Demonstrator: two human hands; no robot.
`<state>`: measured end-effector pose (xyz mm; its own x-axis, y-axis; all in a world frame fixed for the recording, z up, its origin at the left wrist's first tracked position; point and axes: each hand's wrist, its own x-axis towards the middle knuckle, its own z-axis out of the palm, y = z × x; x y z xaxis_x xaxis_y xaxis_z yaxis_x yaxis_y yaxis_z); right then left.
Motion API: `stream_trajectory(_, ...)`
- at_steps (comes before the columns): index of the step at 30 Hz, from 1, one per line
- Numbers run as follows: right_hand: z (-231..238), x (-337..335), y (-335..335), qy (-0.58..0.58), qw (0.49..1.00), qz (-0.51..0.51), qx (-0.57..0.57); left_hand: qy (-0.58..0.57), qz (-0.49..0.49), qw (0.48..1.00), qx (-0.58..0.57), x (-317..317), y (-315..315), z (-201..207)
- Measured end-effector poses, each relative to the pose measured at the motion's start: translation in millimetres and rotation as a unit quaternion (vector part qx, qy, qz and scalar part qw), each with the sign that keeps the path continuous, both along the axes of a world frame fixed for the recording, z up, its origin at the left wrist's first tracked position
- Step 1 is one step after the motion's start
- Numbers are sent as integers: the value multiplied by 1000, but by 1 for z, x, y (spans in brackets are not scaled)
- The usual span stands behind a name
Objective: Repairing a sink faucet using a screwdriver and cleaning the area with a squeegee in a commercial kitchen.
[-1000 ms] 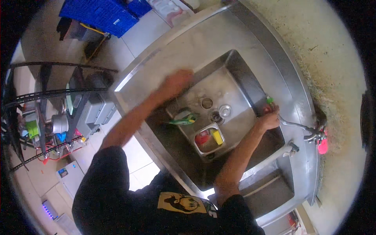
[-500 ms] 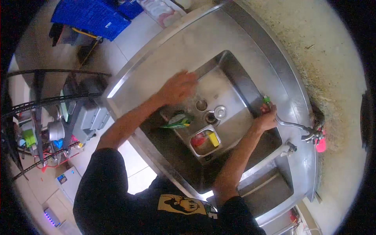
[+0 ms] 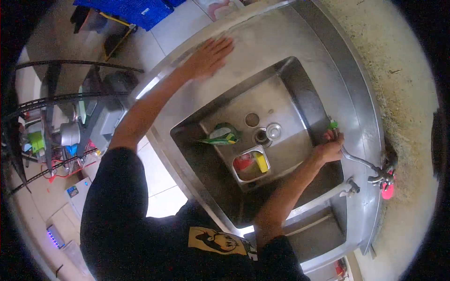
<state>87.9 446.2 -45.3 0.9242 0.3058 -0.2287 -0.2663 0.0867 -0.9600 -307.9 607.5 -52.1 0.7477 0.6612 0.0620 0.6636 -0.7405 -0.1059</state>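
My left hand (image 3: pixel 209 57) lies flat, fingers spread, on the steel drainboard (image 3: pixel 262 42) left of the sink basin (image 3: pixel 286 100). My right hand (image 3: pixel 329 150) is closed around the end of the curved metal tap spout (image 3: pixel 358 161), where a small green and red piece (image 3: pixel 332 125) shows at the fingers. In the basin lie a green and yellow plastic packet (image 3: pixel 222 136), a small square steel container (image 3: pixel 250 163) holding a red thing and a yellow sponge, the drain hole (image 3: pixel 252 120) and a round metal strainer (image 3: pixel 273 130).
A red tap handle (image 3: pixel 387 190) sits at the wall on the right. A blue crate (image 3: pixel 129 8) stands on the tiled floor at the top left. A wire rack (image 3: pixel 51 136) with pots and bottles is on the left. A rough wall (image 3: pixel 398 84) runs behind the sink.
My left hand has moved from over the basin up onto the drainboard and now lies flat there. My right hand has stayed on the tap spout.
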Motion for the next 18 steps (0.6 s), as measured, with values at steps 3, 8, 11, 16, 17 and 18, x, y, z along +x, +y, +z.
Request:
stream_trajectory(3,-6,-1,3,20,999,-2,25,-42,16,985,-168,-57,-82,23)
stream_trajectory(8,-3,1,1,-13,1000,-7,-19,-145,207,927,-279,-143,-140,49)
stream_trajectory(11,-10,2,2,-4,999,26,-23,-29,362,928,79,-183,-165,7)
stream_trajectory(16,-3,2,-1,20,999,13,23,-30,357,933,36,-95,-183,-22)
stream_trajectory(17,-3,4,-3,20,1000,12,21,-55,383,922,-13,-62,-188,-15)
stream_trajectory(18,-4,1,-4,9,999,26,24,-100,354,930,-3,-50,-205,-23)
